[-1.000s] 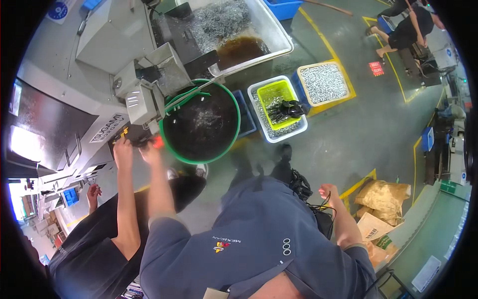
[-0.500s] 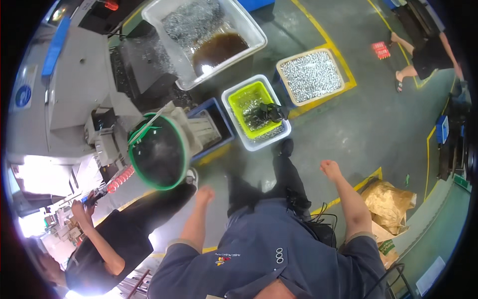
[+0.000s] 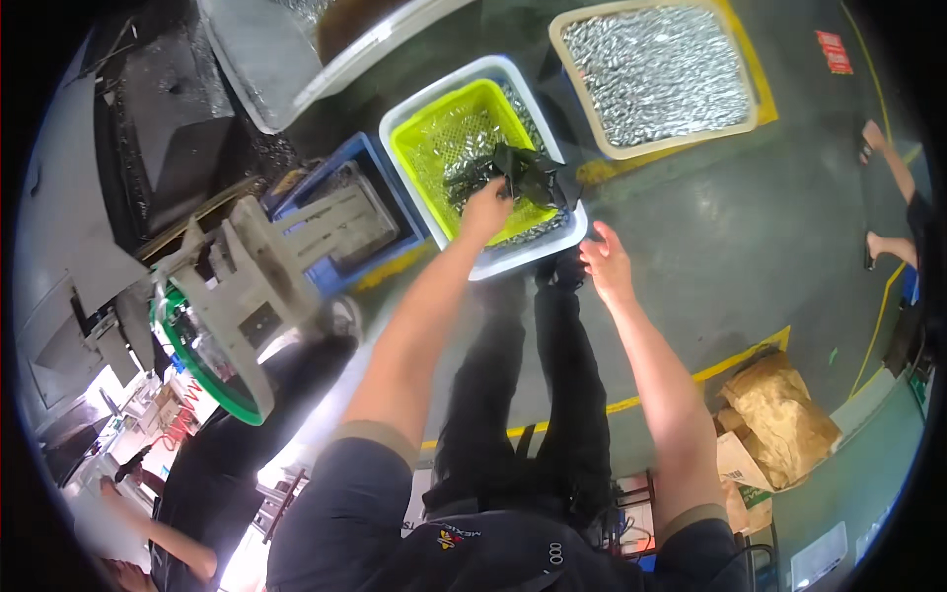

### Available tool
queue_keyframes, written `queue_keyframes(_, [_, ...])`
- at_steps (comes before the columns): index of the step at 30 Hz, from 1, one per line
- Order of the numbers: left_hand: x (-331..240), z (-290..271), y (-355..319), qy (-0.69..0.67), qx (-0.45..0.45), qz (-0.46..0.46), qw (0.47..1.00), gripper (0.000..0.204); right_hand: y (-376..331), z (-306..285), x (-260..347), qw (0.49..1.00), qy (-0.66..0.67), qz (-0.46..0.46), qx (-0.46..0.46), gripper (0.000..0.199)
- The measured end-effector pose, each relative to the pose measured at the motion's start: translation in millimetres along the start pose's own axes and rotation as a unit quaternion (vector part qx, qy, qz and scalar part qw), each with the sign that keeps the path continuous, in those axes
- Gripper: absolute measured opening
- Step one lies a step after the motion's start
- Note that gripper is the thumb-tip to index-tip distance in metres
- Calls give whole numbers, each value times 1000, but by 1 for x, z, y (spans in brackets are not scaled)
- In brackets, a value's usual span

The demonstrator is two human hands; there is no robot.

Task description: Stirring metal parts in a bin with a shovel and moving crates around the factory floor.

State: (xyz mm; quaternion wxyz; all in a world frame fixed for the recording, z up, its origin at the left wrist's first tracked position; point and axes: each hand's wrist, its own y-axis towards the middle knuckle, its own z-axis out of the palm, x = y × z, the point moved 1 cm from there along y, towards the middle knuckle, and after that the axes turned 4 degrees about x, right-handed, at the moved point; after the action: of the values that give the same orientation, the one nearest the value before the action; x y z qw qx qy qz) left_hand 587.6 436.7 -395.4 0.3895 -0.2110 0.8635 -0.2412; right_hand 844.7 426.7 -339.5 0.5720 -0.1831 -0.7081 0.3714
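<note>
A yellow-green perforated basket (image 3: 409,158) sits inside a white tub (image 3: 518,262) on the floor in front of me. Small shiny metal pieces (image 3: 464,133) lie in the basket, and more show in the tub around it. A black crumpled plastic thing (image 3: 538,178), perhaps a bag or gloves, lies over the basket's right side. My left hand (image 3: 484,212) reaches over the basket with its fingers closed on the black plastic's near edge. Close to the tub's right front corner, my right hand (image 3: 609,266) is open, fingers apart, holding nothing.
A beige-rimmed bin (image 3: 686,144) full of shiny metal pieces stands beyond, to the right. Left of the tub are a blue crate (image 3: 406,219) and a green-rimmed drum (image 3: 212,390). A co-worker (image 3: 202,493) is at the left, another person (image 3: 896,173) far right. A brown paper bag (image 3: 784,409) lies right.
Both hands have moved forward from beside my body. The left has reached the black plastic and the right has opened from a loose fist. The tubs now appear nearer; the green-rimmed drum appears tilted.
</note>
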Motion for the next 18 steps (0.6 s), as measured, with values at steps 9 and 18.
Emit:
queue_keyframes(9, [10,20,93,-95,130,-159,974,34,66,23,-31,990,140,-12,24,56])
queue_keyframes(18, [29,0,26,-211,63,-98,970,17,70,43,-25,996,13,-88,27,17])
